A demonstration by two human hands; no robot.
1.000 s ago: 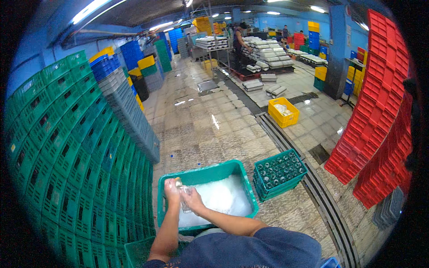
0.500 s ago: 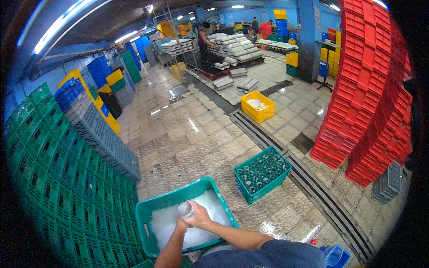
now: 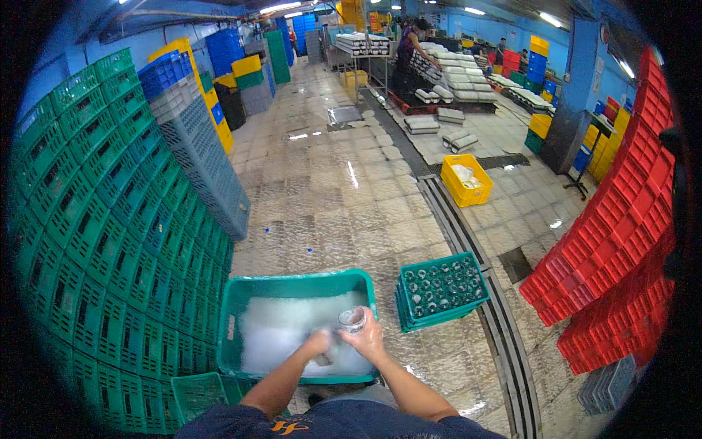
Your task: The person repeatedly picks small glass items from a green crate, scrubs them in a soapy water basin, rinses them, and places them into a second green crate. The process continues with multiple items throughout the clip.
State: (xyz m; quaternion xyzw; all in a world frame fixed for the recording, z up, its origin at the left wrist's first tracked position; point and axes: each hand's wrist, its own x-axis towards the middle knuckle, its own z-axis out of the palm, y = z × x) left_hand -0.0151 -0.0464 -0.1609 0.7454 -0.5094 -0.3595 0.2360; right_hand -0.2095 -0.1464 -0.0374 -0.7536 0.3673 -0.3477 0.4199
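A clear glass jar [image 3: 352, 317], its round mouth turned up, is gripped in my right hand [image 3: 367, 338] over the right part of a green tub [image 3: 298, 284]. White suds [image 3: 278, 322] fill much of the tub. Just left of the jar is my left hand [image 3: 319, 342], low over the suds and blurred by motion. Its fingers look closed, and a greyish patch shows below them that I cannot make out. Right of the tub stands a green crate [image 3: 443, 313] holding several upright glass jars [image 3: 431, 287].
Tall stacks of green crates [image 3: 88, 219] rise at the left, red crates [image 3: 614, 227] at the right. A yellow crate [image 3: 466, 192] with pale things inside stands beyond the floor drain [image 3: 504, 344]. Far back, a person [image 3: 408, 55] works at piled pale blocks [image 3: 461, 73].
The head view has swung left. My hands, together at the jar before, are now apart: the right keeps the jar, while the left has come off it and down toward the suds.
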